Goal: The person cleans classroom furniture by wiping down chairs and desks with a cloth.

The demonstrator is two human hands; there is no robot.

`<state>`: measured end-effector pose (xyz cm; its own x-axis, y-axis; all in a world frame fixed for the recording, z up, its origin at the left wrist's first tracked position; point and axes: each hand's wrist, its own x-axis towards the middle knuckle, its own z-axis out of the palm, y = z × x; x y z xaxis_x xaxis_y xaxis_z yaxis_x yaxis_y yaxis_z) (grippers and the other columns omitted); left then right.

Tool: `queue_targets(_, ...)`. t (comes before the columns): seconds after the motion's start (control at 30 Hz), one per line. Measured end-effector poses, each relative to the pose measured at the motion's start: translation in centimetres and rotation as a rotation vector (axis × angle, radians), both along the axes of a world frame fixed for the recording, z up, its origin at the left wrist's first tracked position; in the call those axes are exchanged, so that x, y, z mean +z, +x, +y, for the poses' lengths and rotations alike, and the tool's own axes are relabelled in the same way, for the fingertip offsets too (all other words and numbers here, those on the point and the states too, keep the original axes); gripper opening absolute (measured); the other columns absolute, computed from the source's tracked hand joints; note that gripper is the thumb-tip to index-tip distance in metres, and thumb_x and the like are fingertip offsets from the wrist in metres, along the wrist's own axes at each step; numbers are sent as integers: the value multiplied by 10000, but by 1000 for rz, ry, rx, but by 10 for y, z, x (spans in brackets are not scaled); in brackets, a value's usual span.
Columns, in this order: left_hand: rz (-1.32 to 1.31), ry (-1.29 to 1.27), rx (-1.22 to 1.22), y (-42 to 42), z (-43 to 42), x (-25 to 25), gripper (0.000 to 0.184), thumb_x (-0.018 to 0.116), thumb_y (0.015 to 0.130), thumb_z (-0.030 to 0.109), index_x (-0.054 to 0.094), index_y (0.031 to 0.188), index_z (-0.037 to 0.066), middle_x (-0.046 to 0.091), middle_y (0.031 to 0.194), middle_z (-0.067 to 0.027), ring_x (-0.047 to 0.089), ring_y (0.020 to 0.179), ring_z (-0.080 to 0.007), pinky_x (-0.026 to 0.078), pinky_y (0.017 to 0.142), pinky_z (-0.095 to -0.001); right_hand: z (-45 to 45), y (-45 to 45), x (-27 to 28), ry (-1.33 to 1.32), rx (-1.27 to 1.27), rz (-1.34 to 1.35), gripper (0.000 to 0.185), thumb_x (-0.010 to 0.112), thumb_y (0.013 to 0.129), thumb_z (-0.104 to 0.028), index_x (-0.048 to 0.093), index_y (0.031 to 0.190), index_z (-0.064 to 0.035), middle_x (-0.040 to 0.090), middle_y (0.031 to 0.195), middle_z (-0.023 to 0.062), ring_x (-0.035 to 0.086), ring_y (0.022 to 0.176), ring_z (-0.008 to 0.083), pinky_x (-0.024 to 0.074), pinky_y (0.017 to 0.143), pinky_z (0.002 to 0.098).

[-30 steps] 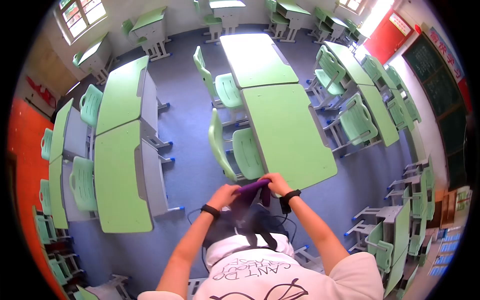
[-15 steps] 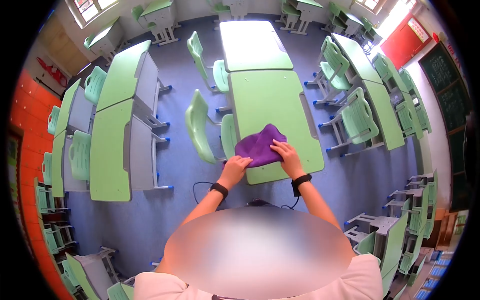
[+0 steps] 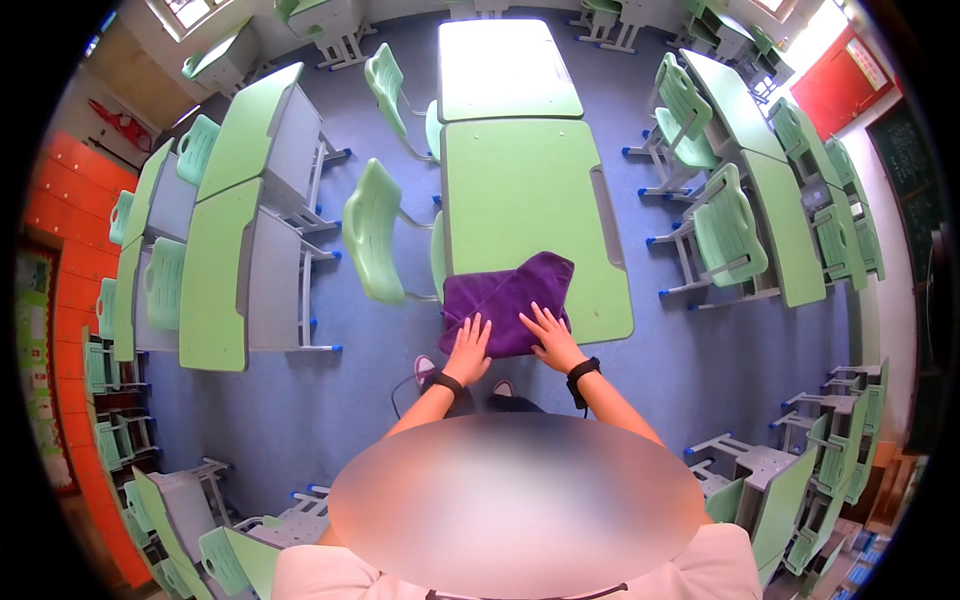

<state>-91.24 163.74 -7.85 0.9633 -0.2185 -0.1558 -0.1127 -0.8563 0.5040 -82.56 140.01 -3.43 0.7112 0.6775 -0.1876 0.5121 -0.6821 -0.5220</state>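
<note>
A purple cloth (image 3: 510, 298) lies spread over the near end of the green desk (image 3: 530, 200), with folds in it and its upper right corner pointing away from me. My left hand (image 3: 468, 350) rests on the cloth's lower left part, fingers stretched out. On the lower right part lies my right hand (image 3: 552, 338), its fingers also spread and flat. Both wrists wear black bands.
Beyond the desk stands another desk (image 3: 508, 70). Green chairs (image 3: 374, 232) are along its left side. Rows of desks are at the left (image 3: 222, 270) and right (image 3: 780, 225). My shoe (image 3: 425, 368) is on the blue floor.
The cloth went from bunched up near my body onto the desk and is now spread wider. My hands moved forward with it and opened from gripping its edges to lying flat.
</note>
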Motion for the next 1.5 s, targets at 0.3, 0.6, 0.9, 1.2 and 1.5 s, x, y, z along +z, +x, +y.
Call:
queue_targets(0.3, 52, 156, 66, 8, -13, -6, 801, 620, 885, 228, 171, 1515, 25, 58, 1573, -269, 116, 1446, -458, 177, 1160, -528, 55, 9, -29, -166, -94, 6, 879, 785, 733, -144, 357, 1462, -386, 41, 1618, 76, 103, 1451, 446, 266, 997, 766)
queue_targets(0.6, 56, 100, 69, 99, 36, -22, 777, 537, 937, 347, 116, 1549, 118, 1, 1610, -164, 26, 1484, -359, 81, 1185, -496, 97, 85, -26, -166, -208, 51, 882, 803, 718, -174, 368, 1450, -404, 55, 1618, 49, 115, 1457, 413, 259, 1016, 758)
queue_targets(0.9, -88, 89, 134, 242, 77, -40, 809, 580, 899, 361, 152, 1545, 129, 28, 1611, -152, 41, 1485, -348, 80, 1185, -478, 147, 235, -19, -223, -159, 64, 874, 803, 723, -184, 369, 1448, -408, 56, 1619, 56, 146, 1445, 440, 311, 997, 750)
queue_targets(1.2, -117, 101, 179, 373, 104, -46, 819, 594, 886, 368, 159, 1544, 145, 49, 1610, -137, 55, 1484, -328, 69, 1189, -467, 189, 357, -41, -203, -215, 36, 874, 793, 734, -149, 357, 1456, -379, 100, 1608, 107, 209, 1402, 500, 394, 931, 743)
queue_targets(1.5, -213, 192, 173, 458, 120, -58, 806, 603, 875, 413, 200, 1539, 201, 77, 1616, -82, 74, 1490, -271, 61, 1200, -433, 204, 424, -34, -223, -227, -47, 840, 787, 760, -197, 352, 1458, -371, 141, 1598, 116, 253, 1383, 503, 408, 918, 745)
